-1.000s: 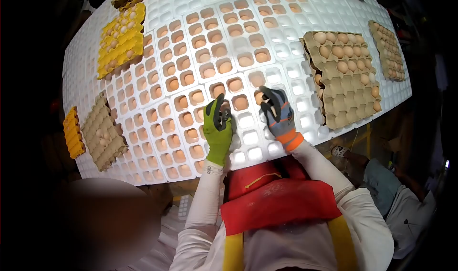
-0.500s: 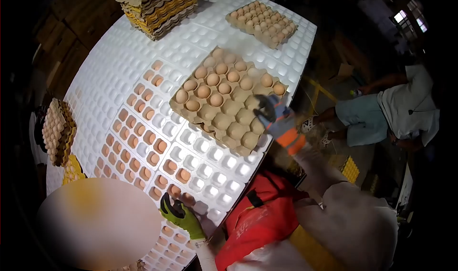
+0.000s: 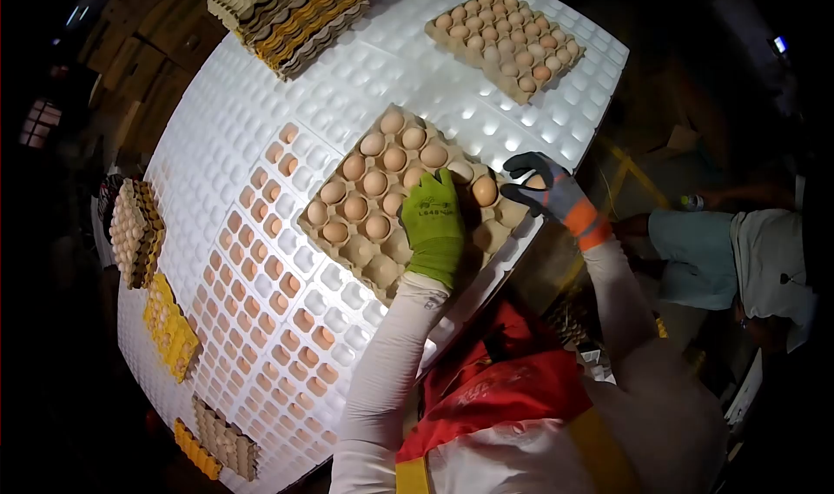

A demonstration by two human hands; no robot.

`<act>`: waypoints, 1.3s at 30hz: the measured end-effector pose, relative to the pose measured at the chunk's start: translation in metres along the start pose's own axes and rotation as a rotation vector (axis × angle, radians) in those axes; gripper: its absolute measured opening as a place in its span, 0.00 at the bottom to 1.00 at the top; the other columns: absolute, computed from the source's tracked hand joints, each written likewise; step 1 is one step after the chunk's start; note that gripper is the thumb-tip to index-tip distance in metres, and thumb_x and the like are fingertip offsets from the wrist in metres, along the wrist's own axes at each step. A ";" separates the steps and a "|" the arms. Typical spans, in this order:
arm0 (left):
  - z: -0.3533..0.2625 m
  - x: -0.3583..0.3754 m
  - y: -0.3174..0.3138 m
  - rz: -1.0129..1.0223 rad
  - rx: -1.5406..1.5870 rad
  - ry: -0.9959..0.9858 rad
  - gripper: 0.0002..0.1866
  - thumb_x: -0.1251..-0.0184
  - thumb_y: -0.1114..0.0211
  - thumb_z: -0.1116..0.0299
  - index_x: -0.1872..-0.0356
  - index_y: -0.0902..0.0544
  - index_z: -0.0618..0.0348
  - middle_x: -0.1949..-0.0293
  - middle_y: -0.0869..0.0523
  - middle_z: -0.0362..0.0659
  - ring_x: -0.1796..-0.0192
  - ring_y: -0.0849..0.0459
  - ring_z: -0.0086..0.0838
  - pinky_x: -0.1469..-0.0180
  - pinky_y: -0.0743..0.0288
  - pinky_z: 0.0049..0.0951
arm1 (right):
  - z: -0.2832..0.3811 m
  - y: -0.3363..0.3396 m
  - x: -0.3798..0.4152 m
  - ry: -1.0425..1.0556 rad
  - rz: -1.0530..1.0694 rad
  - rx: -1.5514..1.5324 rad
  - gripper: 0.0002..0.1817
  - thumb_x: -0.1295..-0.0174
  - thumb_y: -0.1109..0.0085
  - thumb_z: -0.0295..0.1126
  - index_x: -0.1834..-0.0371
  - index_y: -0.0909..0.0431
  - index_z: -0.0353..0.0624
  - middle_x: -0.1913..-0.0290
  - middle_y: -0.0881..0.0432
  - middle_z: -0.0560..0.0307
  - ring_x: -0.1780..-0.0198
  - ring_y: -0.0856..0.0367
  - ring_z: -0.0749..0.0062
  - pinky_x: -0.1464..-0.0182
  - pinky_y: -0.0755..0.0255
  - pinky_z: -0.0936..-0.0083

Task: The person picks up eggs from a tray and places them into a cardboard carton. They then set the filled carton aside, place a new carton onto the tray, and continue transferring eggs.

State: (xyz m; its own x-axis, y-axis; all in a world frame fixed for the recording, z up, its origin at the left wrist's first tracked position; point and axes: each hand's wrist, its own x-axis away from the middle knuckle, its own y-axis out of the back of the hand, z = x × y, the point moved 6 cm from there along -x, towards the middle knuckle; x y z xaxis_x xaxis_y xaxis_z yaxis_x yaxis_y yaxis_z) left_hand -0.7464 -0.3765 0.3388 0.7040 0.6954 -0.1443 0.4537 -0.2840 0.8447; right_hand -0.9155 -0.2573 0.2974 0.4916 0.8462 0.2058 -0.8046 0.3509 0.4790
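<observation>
A cardboard egg tray point(image 3: 356, 249) lies on the white foam trays, its far part filled with brown eggs point(image 3: 374, 183) and several near cups bare. My left hand point(image 3: 433, 233), in a green glove, reaches down over the tray with fingers curled among the eggs. What it grips, if anything, is hidden under the glove. Beyond the tray's right edge, my right hand point(image 3: 549, 192), in a grey glove with an orange cuff, is closed around a brown egg point(image 3: 536, 182). Another egg point(image 3: 485, 190) sits in the tray just left of it.
Foam trays point(image 3: 234, 103) cover the table, many cells holding eggs. Another full egg tray point(image 3: 508, 42) lies at the far right; stacked trays point(image 3: 295, 16) stand at the back. More trays point(image 3: 169, 327) line the left side. A person point(image 3: 730, 259) is at the right.
My left hand has moved from the foam cells up onto the cardboard egg tray. My right hand has shifted right, off the tray's cups. The large blurred oval at lower left is gone.
</observation>
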 end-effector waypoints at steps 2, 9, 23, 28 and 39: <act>-0.008 0.001 0.015 -0.057 0.050 -0.030 0.22 0.41 0.29 0.62 0.45 0.19 0.55 0.58 0.15 0.48 0.57 0.15 0.48 0.57 0.22 0.43 | 0.010 -0.029 -0.020 0.046 -0.058 0.787 0.32 0.42 0.33 0.63 0.49 0.16 0.47 0.47 0.18 0.53 0.47 0.17 0.59 0.49 0.21 0.62; 0.094 0.018 0.010 -0.121 1.034 0.389 0.17 0.30 0.35 0.59 0.47 0.18 0.58 0.55 0.18 0.38 0.59 0.18 0.28 0.59 0.22 0.33 | -0.001 -0.007 -0.003 0.202 -0.157 0.295 0.29 0.38 0.33 0.54 0.44 0.18 0.42 0.41 0.21 0.55 0.48 0.16 0.65 0.59 0.20 0.69; 0.070 0.009 0.007 -0.163 0.627 0.402 0.16 0.26 0.42 0.65 0.41 0.22 0.55 0.53 0.16 0.43 0.61 0.17 0.34 0.60 0.23 0.37 | 0.068 -0.063 -0.074 0.497 0.237 1.253 0.27 0.49 0.25 0.39 0.42 0.17 0.69 0.38 0.24 0.55 0.50 0.15 0.58 0.54 0.18 0.67; 0.128 0.066 0.057 -0.252 0.707 0.353 0.22 0.30 0.38 0.68 0.35 0.20 0.52 0.40 0.20 0.41 0.44 0.18 0.32 0.47 0.22 0.31 | 0.065 -0.036 -0.094 0.535 0.268 0.689 0.24 0.47 0.24 0.35 0.45 0.16 0.58 0.47 0.18 0.58 0.50 0.14 0.68 0.58 0.19 0.67; 0.111 0.048 0.050 -0.244 -0.097 0.344 0.11 0.39 0.34 0.61 0.60 0.14 0.54 0.52 0.20 0.53 0.49 0.19 0.50 0.55 0.23 0.49 | 0.048 -0.086 -0.006 -0.121 0.711 -0.874 0.33 0.36 0.34 0.50 0.37 0.29 0.38 0.59 0.20 0.55 0.70 0.22 0.77 0.72 0.29 0.80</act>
State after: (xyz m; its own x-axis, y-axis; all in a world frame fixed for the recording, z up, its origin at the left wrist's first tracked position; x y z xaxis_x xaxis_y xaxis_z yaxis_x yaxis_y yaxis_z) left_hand -0.6296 -0.4307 0.3168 0.3515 0.9188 -0.1795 0.5193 -0.0318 0.8540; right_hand -0.8329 -0.3117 0.2963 -0.1790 0.9379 0.2972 -0.8479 0.0061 -0.5301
